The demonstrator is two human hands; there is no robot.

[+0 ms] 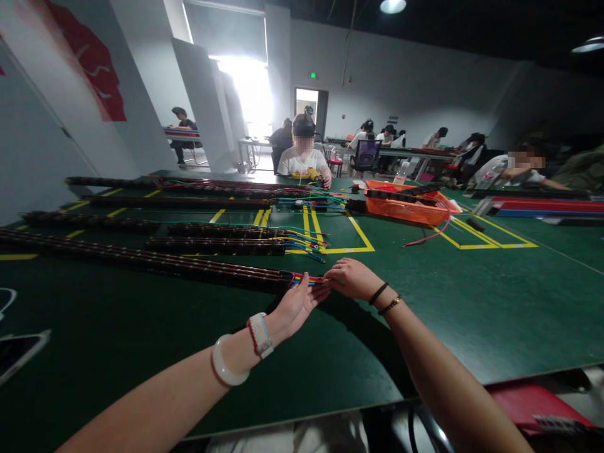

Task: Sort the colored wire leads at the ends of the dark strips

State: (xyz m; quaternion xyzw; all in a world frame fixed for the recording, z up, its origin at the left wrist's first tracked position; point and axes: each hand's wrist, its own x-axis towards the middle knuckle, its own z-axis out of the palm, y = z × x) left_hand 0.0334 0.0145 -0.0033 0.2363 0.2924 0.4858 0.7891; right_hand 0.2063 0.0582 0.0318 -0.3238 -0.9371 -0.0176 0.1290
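Pale wall (401, 75) at the back of the room. Green counter (472, 302) spans the view, marked with yellow tape (349, 250). Long dark cable bundle (141, 260) lies on its near left part, long axis roughly left-right, wire end pointing right (other bundles (226, 245) behind it run about the same way). Person in white (302, 162) sits across; orange basket (408, 212) right of centre. Left hand (297, 305) is under the coloured wires (309, 280), can't tell if its fingers grip; right hand (353, 277) has fingers clamped on the wire tips.
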